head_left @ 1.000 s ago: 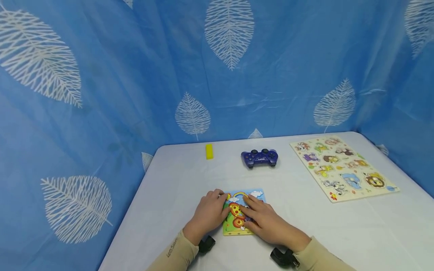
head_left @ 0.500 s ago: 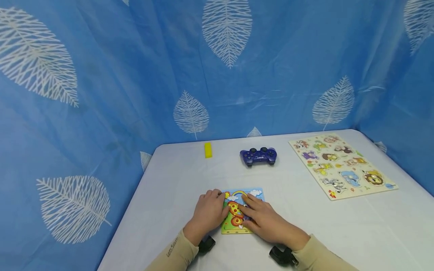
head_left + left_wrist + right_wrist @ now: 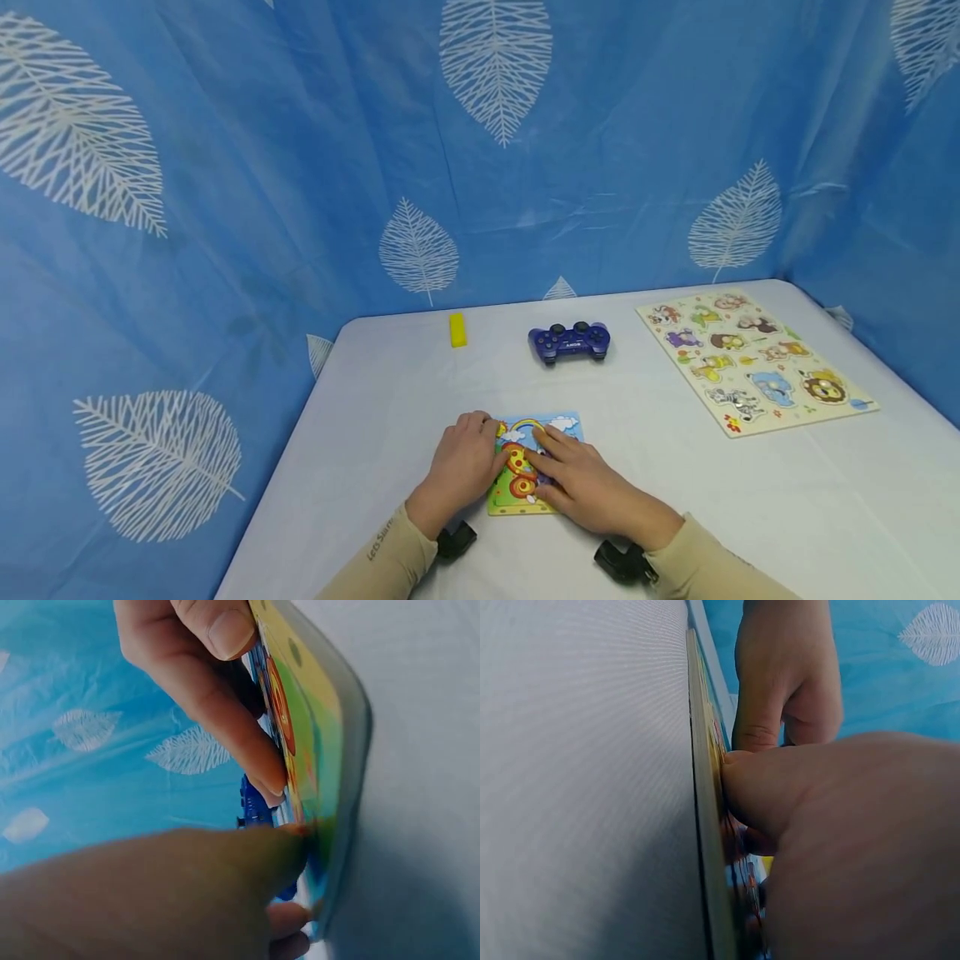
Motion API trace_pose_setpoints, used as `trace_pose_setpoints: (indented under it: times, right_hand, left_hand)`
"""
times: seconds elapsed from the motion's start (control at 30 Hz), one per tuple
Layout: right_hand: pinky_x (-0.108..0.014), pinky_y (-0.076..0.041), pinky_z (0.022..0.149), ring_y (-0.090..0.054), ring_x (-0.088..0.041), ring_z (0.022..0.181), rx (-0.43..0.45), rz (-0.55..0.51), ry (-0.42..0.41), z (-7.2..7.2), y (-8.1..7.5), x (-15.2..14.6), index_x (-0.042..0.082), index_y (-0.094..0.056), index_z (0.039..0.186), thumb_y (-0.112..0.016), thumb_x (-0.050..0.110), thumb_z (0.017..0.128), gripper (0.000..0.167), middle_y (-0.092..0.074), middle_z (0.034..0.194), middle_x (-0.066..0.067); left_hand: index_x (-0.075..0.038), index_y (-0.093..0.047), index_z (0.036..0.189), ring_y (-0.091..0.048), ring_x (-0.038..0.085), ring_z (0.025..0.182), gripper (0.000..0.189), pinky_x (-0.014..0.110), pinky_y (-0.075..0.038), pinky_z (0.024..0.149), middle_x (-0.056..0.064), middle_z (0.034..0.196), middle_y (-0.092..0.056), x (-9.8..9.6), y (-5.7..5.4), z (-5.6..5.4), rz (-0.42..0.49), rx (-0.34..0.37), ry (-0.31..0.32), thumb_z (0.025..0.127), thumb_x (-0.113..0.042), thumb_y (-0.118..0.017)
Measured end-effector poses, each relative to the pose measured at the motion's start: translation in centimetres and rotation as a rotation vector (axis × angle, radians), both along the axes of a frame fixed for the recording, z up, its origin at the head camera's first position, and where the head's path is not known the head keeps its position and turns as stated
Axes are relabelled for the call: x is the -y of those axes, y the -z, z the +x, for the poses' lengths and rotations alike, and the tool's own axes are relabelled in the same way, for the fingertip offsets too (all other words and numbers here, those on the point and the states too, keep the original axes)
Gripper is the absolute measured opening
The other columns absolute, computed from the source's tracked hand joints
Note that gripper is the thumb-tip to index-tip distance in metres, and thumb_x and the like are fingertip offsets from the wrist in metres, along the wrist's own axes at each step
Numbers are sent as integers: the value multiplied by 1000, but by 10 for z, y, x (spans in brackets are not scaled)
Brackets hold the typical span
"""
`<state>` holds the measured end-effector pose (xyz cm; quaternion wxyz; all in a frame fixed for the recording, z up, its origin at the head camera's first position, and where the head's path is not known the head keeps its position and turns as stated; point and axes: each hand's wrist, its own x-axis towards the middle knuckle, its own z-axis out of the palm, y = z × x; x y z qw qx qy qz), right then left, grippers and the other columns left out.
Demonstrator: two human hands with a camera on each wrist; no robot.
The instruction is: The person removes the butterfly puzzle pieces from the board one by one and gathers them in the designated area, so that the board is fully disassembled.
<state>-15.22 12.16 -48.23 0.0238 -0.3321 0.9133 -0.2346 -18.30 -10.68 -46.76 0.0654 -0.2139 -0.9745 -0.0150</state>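
A small square puzzle board (image 3: 517, 504), printed with a rainbow, clouds and a red-and-yellow dotted figure, lies flat on the white table. My left hand (image 3: 463, 462) rests over its left side, thumb on the picture and fingers near the upper left edge. Across the right half lies my right hand (image 3: 588, 483), its fingers spread and touching the printed face. In the left wrist view the board (image 3: 326, 735) shows its yellow, spotted border, and the left thumb presses on the face. Both hands cover much of the picture.
Behind the board lie a purple-blue game controller (image 3: 570, 342) and a yellow block (image 3: 457, 330). A larger wooden animal puzzle (image 3: 750, 362) occupies the right side of the table. Blue curtains (image 3: 600, 167) with white leaves hang behind and beside the table.
Both hands keep nearly the same place on the puzzle board. The whole scene shifts slightly up and left in the head view.
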Motion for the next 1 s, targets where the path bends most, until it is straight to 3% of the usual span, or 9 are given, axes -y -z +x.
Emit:
trace_pose_setpoints:
  times: [0.27,0.43,0.73,1.0]
  right_hand:
    - [-64,-34,113,-27,-39,154,25,2,3,1,-2,1,11,-51,152,-57,37,106,54,-33,165,-17]
    - [-65,-34,113,-26,-39,155,24,9,3,0,-1,1,12,-51,153,-55,39,106,54,-32,166,-16]
    - [-64,-35,113,-26,-38,155,18,10,4,-2,1,0,12,-51,153,-55,40,106,54,-32,166,-16]
    - [-65,-35,113,-25,-38,155,26,12,1,-1,0,0,13,-50,154,-55,39,107,54,-32,167,-15]
  left_hand:
    - [-7,-59,121,-56,24,114,50,42,-52,91,9,123,-57,4,4,-4,136,36,-3,96,-48,-70]
    - [-6,-56,126,-56,23,112,53,42,-50,93,8,122,-58,3,2,-3,176,49,-20,96,-47,-71]
    - [-7,-60,126,-56,23,115,51,43,-49,99,5,118,-63,5,3,-5,233,37,11,94,-44,-75]
    - [-9,-60,126,-56,20,106,50,40,-47,92,-3,99,-63,4,3,-9,334,76,9,91,-38,-80]
